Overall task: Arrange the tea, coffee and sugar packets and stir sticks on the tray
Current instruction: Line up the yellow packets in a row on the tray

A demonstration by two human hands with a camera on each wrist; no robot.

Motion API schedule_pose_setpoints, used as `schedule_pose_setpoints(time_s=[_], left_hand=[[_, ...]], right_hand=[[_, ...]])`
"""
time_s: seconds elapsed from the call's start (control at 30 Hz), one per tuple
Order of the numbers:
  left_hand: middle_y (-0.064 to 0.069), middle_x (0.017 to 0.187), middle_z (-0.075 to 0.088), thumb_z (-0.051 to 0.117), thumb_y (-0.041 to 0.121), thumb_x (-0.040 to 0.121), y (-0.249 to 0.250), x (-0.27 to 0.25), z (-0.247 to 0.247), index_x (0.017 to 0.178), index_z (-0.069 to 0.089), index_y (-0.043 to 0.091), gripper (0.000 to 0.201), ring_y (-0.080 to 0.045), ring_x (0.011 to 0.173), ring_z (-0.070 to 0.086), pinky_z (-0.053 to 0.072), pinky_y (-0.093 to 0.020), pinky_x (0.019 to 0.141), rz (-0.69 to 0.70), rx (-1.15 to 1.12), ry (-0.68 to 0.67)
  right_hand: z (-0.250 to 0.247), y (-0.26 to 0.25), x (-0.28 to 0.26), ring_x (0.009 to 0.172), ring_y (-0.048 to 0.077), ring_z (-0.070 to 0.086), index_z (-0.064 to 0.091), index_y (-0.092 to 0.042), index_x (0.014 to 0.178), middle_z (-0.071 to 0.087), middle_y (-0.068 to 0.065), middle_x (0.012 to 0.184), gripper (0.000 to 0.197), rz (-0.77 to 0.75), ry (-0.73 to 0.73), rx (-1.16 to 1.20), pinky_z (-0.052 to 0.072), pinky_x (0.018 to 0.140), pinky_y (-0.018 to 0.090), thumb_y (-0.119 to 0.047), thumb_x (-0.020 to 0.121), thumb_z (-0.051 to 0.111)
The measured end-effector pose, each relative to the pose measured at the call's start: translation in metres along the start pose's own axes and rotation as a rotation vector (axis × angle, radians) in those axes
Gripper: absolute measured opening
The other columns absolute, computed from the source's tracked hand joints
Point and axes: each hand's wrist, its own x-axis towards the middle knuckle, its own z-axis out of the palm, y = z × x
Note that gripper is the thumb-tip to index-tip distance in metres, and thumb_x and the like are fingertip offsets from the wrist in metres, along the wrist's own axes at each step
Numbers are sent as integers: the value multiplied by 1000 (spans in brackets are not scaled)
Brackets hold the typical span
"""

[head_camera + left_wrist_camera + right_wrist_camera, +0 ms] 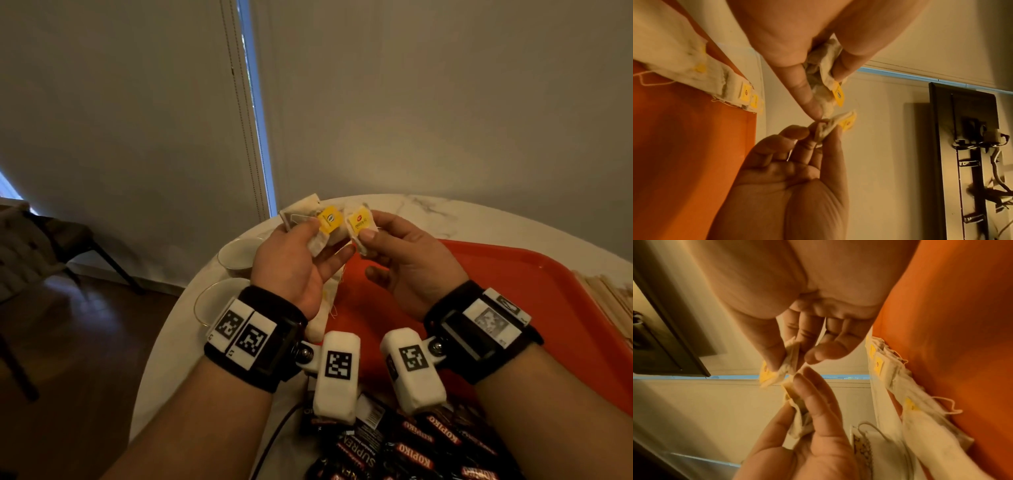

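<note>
Two white paper tea bags w/ square yellow tags are up in the air, one per hand, over the far-left corner of the orange plastic tray (513, 274). The left-hand tea bag (327, 228) is pinched between thumb and forefinger of the left hand (291, 263), other fingers fairly straight underneath; bag looks crumpled, tag facing up. The right-hand tea bag (361, 229) is pinched the same way by the right hand (407, 267), remaining fingers loosely curled. The two bags sit just beside each other, nearly touching at the tags; whether their strings are tangled can't be told.

Key relation: straight below and slightly left of the hands, along the tray's left edge, lies a row of white tea bags with yellow tags (744, 95), overlapping, long axis running along that edge. Left hand is nearer to it, so in my view that bag goes down first, tag aligned w/ the others, right one after. Risk: loose strings snagging the row.

Further out: black-and-red Kopiko coffee sachets (428, 445) heaped at the near edge by the wrists, pale wooden stir sticks (606, 298) on the tray's right side, two white round bowls (236, 257) on the white marble-look table (428, 209) left of the tray. Sugar packets: not clearly made out.
</note>
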Motion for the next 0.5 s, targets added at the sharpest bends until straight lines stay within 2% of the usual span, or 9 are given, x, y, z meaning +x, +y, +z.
schedule_pose_setpoints(time_s=[0.07,0.17,0.23,0.33,0.43,0.5], left_hand=[[-20,107,76,49,10,105,-1,-2,0,130,61,2,29,-27,83,77,61,-36,60,-8,31,5],[-19,113,76,46,11,106,-2,-3,-1,133,59,9,30,-30,90,78,61,-37,61,-3,83,23],[-16,113,75,45,10,106,-2,-5,0,132,60,15,30,-28,85,78,60,-36,59,23,112,24],[-13,108,77,47,11,106,0,-9,3,126,63,18,26,-26,87,78,60,-36,57,39,146,-10],[-10,106,79,60,19,102,0,-14,4,121,65,17,20,-23,89,78,60,-32,57,11,190,-76],[-8,106,79,73,16,93,-3,-15,4,120,65,15,28,-20,89,77,59,-28,59,24,266,-116]], right_hand=[[1,3,0,73,6,66,71,-19,105,73,-4,86,16,17,40,-34,47,65,27,-12,91,69],[2,4,1,70,10,67,68,-17,95,73,0,82,8,42,61,-15,53,63,25,-11,91,70],[2,2,0,74,13,70,67,-15,97,75,5,88,10,41,61,30,57,66,26,-12,88,71],[4,0,-1,84,14,71,68,-16,98,75,8,98,10,19,73,27,55,70,27,-14,88,71],[5,2,-1,81,11,68,68,-17,97,75,7,97,6,20,101,-55,48,67,26,-15,91,70],[6,3,-1,75,9,64,68,-17,95,73,3,90,4,28,114,-88,45,66,27,-15,92,70]])
